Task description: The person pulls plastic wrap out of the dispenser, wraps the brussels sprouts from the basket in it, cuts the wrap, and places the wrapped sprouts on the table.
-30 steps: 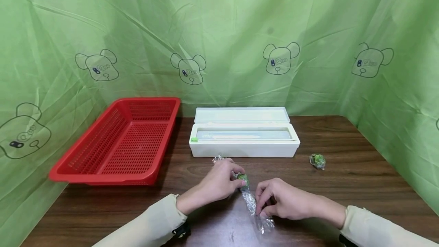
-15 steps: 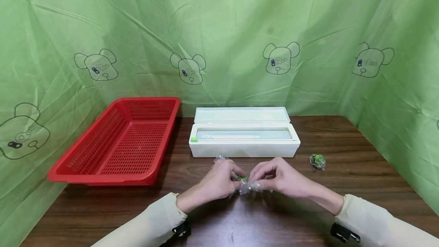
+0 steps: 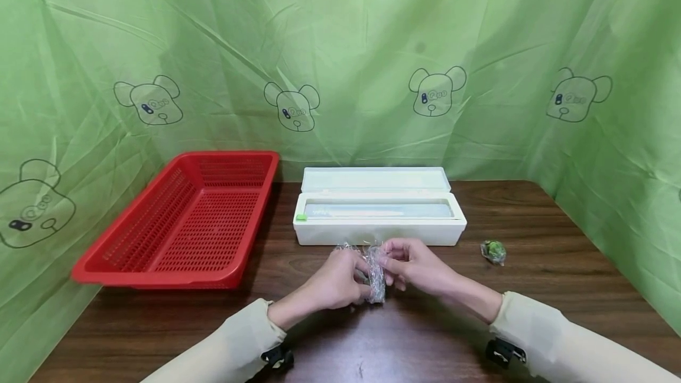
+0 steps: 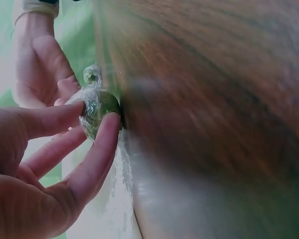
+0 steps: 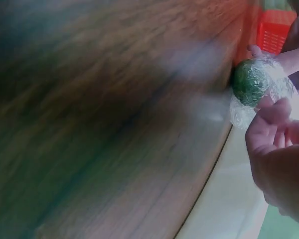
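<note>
My left hand pinches a small round green fruit or vegetable between thumb and fingers, just above the wooden table. Clear cling film covers the green ball and trails off in a crumpled strip. On the other side, my right hand pinches the film at the ball's edge. In the right wrist view the green ball shows dark through wrinkled film. The head view hides most of it behind film and fingers. Off to the right lies another film-wrapped green ball.
Behind the hands stands a long white cling film box, its lid raised and a green tab at its left end. A red plastic basket sits to the left. Green cloth encloses the brown table at back and sides.
My right hand has moved up and left from the film's near end toward the ball. The film tail, stretched toward me before, is now folded up by the ball. My left hand stays nearly in place.
</note>
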### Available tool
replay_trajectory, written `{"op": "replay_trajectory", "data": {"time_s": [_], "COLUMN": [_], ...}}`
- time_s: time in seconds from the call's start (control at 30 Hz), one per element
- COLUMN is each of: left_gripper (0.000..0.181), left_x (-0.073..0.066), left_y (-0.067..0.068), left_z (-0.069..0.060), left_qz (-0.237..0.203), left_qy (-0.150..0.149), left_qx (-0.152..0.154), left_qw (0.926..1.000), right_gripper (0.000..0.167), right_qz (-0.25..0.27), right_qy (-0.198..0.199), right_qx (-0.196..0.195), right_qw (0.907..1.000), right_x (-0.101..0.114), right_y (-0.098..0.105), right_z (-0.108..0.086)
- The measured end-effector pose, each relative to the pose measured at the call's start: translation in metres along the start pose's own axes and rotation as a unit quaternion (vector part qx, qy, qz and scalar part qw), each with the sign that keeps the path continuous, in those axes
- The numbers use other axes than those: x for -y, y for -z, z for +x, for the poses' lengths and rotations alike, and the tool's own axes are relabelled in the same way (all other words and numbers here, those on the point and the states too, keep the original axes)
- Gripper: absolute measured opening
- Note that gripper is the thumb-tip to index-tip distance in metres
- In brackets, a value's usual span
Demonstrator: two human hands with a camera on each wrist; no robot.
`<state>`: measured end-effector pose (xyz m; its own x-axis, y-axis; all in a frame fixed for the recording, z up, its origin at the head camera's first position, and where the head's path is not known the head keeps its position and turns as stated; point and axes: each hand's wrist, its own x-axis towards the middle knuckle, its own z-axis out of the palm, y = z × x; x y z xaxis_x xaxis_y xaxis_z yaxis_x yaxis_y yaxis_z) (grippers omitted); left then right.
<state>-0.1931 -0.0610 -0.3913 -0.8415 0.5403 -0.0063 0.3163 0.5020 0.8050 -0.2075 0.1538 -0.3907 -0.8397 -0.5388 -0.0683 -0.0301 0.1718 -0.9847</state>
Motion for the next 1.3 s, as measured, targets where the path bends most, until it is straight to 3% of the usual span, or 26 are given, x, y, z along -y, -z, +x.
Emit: {"op": "replay_trajectory", "data": {"time_s": [0.2,0.43,0.6,0.77,0.83,0.93,1.07,1.17,1.3], "left_gripper": [0.012,0.016,0.046,0.068,0.075,0.074,0.064,0.06,0.051], "left_x": [-0.001,-0.001,-0.001,-0.001,-0.003,-0.008,-0.016,-0.022,-0.023], "left_y": [0.001,0.002,0.0,0.0,0.003,0.006,0.005,0.001,-0.003], "left_z": [0.0,-0.006,-0.01,-0.019,-0.026,-0.037,-0.053,-0.059,-0.059], "left_qz": [-0.004,-0.039,-0.099,-0.118,-0.1,-0.042,0.05,0.097,0.148], "left_qy": [0.003,0.039,0.067,0.061,0.055,0.029,-0.029,-0.056,-0.067], "left_qx": [0.001,-0.003,-0.022,-0.028,-0.03,-0.06,-0.098,-0.073,-0.036], "left_qw": [1.0,0.9985,0.9926,0.9908,0.993,0.9969,0.9935,0.991,0.986], "right_gripper": [0.019,0.02,0.019,0.017,0.017,0.016,0.015,0.011,0.012], "right_qz": [0.08,-0.022,-0.04,-0.036,-0.03,-0.023,-0.01,0.012,0.036], "right_qy": [-0.031,-0.018,-0.028,-0.054,-0.066,-0.078,-0.098,-0.116,-0.132], "right_qx": [0.0,-0.041,-0.06,-0.064,-0.067,-0.072,-0.078,-0.081,-0.082], "right_qw": [0.9963,0.9987,0.997,0.9959,0.9952,0.9941,0.9921,0.9899,0.9872], "right_x": [0.005,0.004,-0.003,-0.009,-0.01,-0.01,-0.008,-0.007,-0.007], "right_y": [-0.002,-0.008,-0.011,-0.015,-0.017,-0.02,-0.023,-0.023,-0.023], "right_z": [-0.001,0.005,0.013,0.016,0.017,0.017,0.016,0.016,0.018]}}
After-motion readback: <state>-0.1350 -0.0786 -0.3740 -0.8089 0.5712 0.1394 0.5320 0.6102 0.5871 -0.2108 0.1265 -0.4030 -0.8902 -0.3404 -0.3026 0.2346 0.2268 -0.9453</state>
